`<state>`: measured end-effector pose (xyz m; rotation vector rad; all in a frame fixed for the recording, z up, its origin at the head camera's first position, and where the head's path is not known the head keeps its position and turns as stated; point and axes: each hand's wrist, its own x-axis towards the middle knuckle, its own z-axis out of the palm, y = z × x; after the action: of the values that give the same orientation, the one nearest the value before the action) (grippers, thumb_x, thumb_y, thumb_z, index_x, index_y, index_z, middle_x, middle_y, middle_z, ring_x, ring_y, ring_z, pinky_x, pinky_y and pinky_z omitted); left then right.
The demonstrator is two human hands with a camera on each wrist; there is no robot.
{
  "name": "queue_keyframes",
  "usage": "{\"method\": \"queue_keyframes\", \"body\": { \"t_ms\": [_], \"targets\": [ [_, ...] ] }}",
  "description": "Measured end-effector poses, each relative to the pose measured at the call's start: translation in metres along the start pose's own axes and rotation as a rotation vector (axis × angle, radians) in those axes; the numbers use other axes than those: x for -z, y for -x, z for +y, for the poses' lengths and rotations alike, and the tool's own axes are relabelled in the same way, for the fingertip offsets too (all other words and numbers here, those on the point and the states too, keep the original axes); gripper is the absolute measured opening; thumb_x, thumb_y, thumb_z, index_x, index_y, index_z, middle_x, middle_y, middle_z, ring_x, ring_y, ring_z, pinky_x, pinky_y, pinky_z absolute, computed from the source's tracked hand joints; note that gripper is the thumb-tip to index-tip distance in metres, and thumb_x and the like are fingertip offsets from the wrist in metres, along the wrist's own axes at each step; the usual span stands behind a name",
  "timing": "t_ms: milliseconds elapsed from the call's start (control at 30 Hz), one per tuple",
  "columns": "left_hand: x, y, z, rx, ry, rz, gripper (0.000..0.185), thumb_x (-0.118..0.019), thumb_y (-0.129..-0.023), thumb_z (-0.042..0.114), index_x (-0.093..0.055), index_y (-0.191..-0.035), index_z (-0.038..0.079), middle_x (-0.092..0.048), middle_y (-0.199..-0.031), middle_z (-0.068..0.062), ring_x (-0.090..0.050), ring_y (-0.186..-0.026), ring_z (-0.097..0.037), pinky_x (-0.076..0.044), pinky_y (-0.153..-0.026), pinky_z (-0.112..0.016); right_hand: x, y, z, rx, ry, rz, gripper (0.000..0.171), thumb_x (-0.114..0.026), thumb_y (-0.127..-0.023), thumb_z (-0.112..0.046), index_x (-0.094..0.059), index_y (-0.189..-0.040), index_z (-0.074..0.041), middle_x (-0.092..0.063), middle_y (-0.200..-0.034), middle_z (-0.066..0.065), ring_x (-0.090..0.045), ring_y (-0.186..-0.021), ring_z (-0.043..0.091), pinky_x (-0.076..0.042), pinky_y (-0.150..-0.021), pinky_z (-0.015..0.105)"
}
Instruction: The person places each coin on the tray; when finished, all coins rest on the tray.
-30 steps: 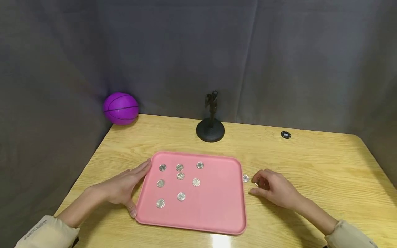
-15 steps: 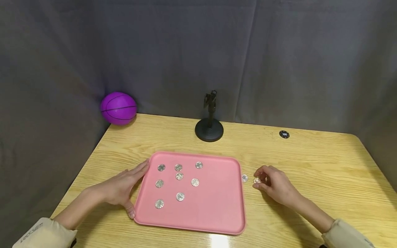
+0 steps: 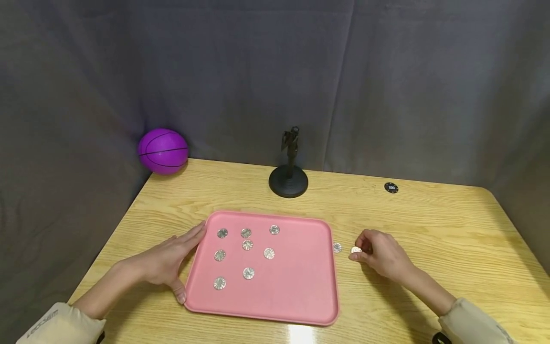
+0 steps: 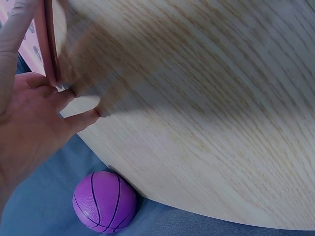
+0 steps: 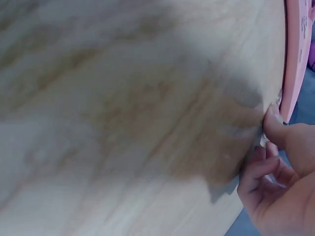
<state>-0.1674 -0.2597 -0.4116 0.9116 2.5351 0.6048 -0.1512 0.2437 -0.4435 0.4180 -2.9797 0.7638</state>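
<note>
My left hand [image 3: 169, 260] rests along the left side of the pink tray [image 3: 296, 296], fingers spread, thumb at its front left corner and fingertips at its rim. Several round silver coins with radial lines lie in the tray, among them a coin [image 3: 248, 273] near the middle. Just right of the tray, my right hand [image 3: 386, 255] pinches another silver coin [image 3: 356, 250] between thumb and forefinger, low over the table, its face turned up. One more silver coin [image 3: 337, 247] lies against the tray's right edge. In the right wrist view the fingers mostly hide the held coin.
Behind the tray stands a black figure on a round base [image 3: 288, 181]. A purple ball [image 3: 163, 151] sits at the table's back left corner. A black chip marked 100 [image 3: 391, 188] lies at the back right of the wooden table [image 3: 447, 229]. Grey cloth [image 3: 249, 86] hangs behind.
The right hand has tipped its coin from nearly edge-on to face up and drawn its fingertips closer together round it. The left hand stays on the tray. The head view has shifted slightly.
</note>
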Motion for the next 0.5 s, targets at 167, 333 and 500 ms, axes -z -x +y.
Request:
{"method": "queue_keyframes", "body": {
  "t_ms": [167,333,500],
  "targets": [
    [0.001,0.002,-0.002,0.006,0.0,-0.008,0.151,-0.085,-0.039,0.059,-0.01,-0.154,-0.003,-0.002,-0.161,-0.021,-0.015,-0.145,-0.039,-0.017,-0.105,-0.073,-0.003,-0.009,-0.003,0.044,-0.048,0.049,0.019,-0.077,-0.083,-0.018,-0.06,-0.078,-0.014,-0.056,-0.064,-0.01,-0.044,-0.054,0.004,-0.037,-0.047,0.021],
    [0.001,0.001,-0.002,0.012,-0.011,-0.012,0.152,-0.085,-0.039,0.06,-0.009,-0.154,-0.002,-0.003,-0.161,-0.019,-0.016,-0.145,-0.038,-0.018,-0.106,-0.071,-0.01,-0.025,-0.032,0.085,-0.143,0.096,0.01,-0.076,-0.085,-0.015,-0.067,-0.08,-0.014,-0.061,-0.065,-0.009,-0.051,-0.055,0.004,-0.042,-0.047,0.021],
    [0.0,0.001,-0.001,0.014,-0.009,-0.006,0.15,-0.085,-0.039,0.059,-0.011,-0.154,-0.003,-0.004,-0.161,-0.02,-0.015,-0.145,-0.039,-0.018,-0.106,-0.072,-0.028,-0.035,-0.084,0.213,-0.219,0.006,0.009,-0.078,-0.082,-0.014,-0.07,-0.078,-0.016,-0.064,-0.067,-0.011,-0.052,-0.057,0.002,-0.045,-0.051,0.02]
  ]
}}
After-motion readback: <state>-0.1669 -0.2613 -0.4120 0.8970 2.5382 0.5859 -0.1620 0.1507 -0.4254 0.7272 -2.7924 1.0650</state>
